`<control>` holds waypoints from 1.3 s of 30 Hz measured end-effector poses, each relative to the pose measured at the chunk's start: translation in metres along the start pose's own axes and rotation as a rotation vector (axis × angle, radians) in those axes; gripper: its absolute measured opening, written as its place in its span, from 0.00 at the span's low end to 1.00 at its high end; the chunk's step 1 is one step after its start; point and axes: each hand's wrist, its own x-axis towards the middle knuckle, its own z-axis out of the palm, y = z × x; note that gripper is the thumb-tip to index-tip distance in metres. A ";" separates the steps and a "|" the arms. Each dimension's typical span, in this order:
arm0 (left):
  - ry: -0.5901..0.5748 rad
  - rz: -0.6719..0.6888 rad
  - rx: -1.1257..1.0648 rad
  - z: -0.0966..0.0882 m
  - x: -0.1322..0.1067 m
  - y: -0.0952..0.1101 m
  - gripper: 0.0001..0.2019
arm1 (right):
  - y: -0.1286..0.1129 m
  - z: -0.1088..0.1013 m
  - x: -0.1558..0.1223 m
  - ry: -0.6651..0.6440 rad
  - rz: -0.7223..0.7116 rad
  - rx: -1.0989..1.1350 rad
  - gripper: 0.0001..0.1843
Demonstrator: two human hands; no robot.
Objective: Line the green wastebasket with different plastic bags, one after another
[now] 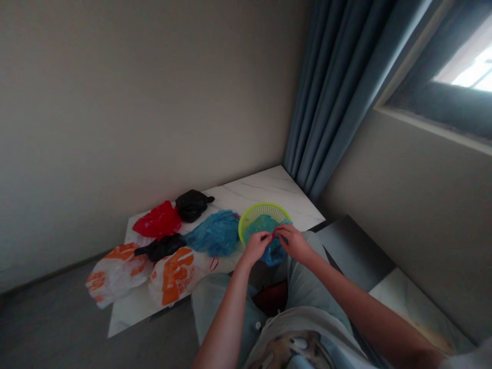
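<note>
My left hand (256,247) and my right hand (292,242) meet in front of me, their fingertips pinching a small red tie or cord (273,235) at the top of a crumpled blue plastic bag (271,246). The bag sits in and hangs over a round lime-green plastic mesh basket (262,212), which hides nothing of the hands. The basket stands on a white marble-patterned surface (265,187). The bag's lower part droops toward my lap.
A red plastic bag (157,220), several black bags (191,205), a larger blue bag (215,233) and orange-printed white bags (117,274) lie left of the basket. Walls and a blue curtain (338,87) close the far side. My knees are below.
</note>
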 end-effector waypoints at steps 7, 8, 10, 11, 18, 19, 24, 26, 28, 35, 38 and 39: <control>0.017 -0.051 -0.227 0.001 -0.007 -0.006 0.18 | -0.010 0.009 -0.006 0.011 0.020 0.076 0.12; 0.035 -0.053 -0.237 0.000 -0.007 -0.006 0.19 | -0.011 0.008 -0.007 0.021 0.033 0.086 0.13; 0.149 -0.036 -0.199 -0.009 -0.007 -0.006 0.18 | -0.007 -0.001 -0.011 0.020 0.054 0.100 0.14; 0.232 -0.020 -0.163 -0.016 -0.006 -0.008 0.18 | -0.001 -0.008 -0.014 0.022 0.067 0.095 0.15; 0.581 0.010 -0.112 -0.081 -0.006 -0.024 0.20 | 0.062 -0.068 -0.041 0.145 0.330 0.032 0.24; 0.571 0.012 -0.111 -0.083 -0.007 -0.024 0.20 | 0.064 -0.071 -0.042 0.117 0.339 0.067 0.24; 0.551 0.108 -0.056 -0.070 -0.009 -0.009 0.16 | 0.042 -0.061 -0.035 0.213 0.412 0.091 0.18; 0.578 0.163 0.021 -0.064 -0.013 0.002 0.13 | 0.032 -0.056 -0.029 0.306 0.452 0.061 0.17; 0.612 0.201 0.101 -0.061 -0.019 0.014 0.11 | 0.023 -0.053 -0.025 0.391 0.474 0.068 0.17; 0.649 0.434 0.418 -0.040 -0.043 0.050 0.09 | -0.023 -0.043 -0.014 0.332 0.494 0.427 0.18; 0.581 0.376 0.404 -0.024 -0.048 0.054 0.10 | -0.044 -0.032 -0.011 0.270 0.513 0.588 0.15; 0.551 0.346 0.383 -0.018 -0.050 0.054 0.10 | -0.049 -0.028 -0.010 0.246 0.519 0.636 0.15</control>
